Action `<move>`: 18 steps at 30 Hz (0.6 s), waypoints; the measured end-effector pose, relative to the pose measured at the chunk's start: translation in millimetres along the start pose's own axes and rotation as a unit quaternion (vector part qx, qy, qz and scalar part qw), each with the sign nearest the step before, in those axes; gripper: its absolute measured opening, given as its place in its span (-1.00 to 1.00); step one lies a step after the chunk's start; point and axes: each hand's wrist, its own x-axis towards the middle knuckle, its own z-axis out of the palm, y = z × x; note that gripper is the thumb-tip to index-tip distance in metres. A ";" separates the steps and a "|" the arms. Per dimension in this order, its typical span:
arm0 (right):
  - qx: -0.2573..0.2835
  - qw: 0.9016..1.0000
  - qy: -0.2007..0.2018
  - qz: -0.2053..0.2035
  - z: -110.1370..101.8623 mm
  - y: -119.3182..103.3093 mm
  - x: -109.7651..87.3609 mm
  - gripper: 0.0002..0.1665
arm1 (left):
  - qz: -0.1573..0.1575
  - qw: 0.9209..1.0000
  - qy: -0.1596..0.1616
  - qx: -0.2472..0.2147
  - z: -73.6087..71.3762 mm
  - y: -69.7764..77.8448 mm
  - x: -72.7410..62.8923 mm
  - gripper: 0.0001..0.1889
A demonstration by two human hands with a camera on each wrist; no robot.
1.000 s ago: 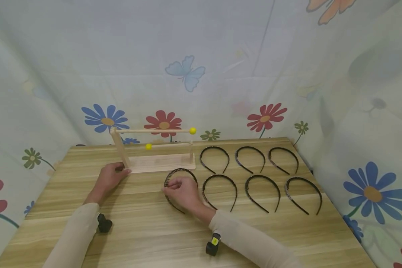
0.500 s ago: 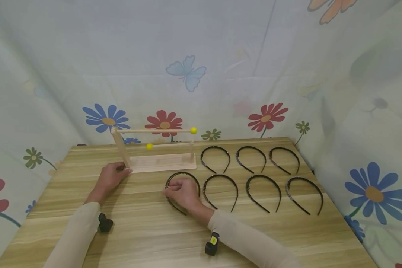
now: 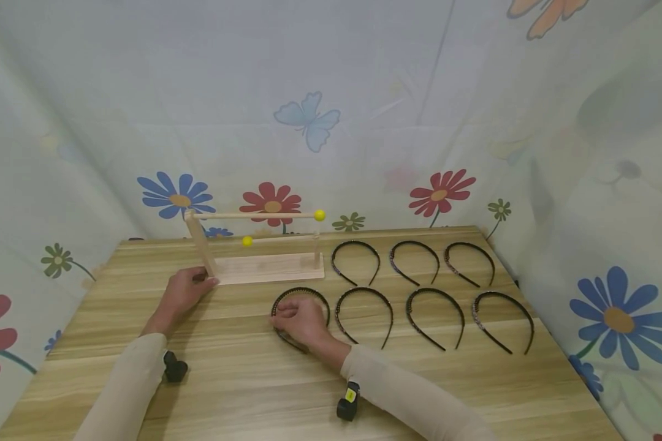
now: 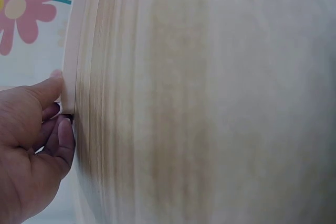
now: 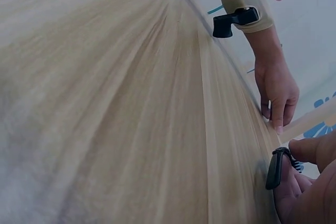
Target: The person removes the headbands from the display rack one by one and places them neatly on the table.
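Note:
My right hand pinches a black toothed headband by its left side, low over the wooden table. The hand hides part of its arc. In the right wrist view, a dark end of the headband shows between thumb and fingers. At the left, my left hand holds the near left corner of a pale wooden rack. Seen from the left wrist, the thumb lies on the base board and the other fingers curl at its end. The rack has two rods tipped with yellow balls, both bare.
Several more black headbands lie in two rows on the right of the table, some with glittery sides. Behind the table hangs a pale cloth printed with flowers and a butterfly.
The headband in my right hand has come down and slightly toward me, its top now farther from the rack. My left hand has stayed on the rack's corner.

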 end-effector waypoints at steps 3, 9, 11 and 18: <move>0.012 1.000 -0.010 0.008 0.6 1.2 -0.5 -0.63 | -0.001 1.000 -0.001 0.000 0.2 0.3 -0.5 -0.50; 0.030 0.999 -0.020 0.009 -3.6 -0.7 -0.5 -0.63 | -0.003 1.000 0.000 0.000 -0.1 0.3 -0.8 -0.50; 0.027 0.999 -0.021 0.003 -8.1 -3.8 0.2 -0.64 | -0.003 1.000 0.000 -0.001 -0.8 0.6 -1.1 -0.49; 0.010 0.999 -0.014 -0.049 -36.0 -19.8 5.4 -0.58 | 0.000 1.000 0.001 0.000 -3.1 0.0 -1.9 -0.50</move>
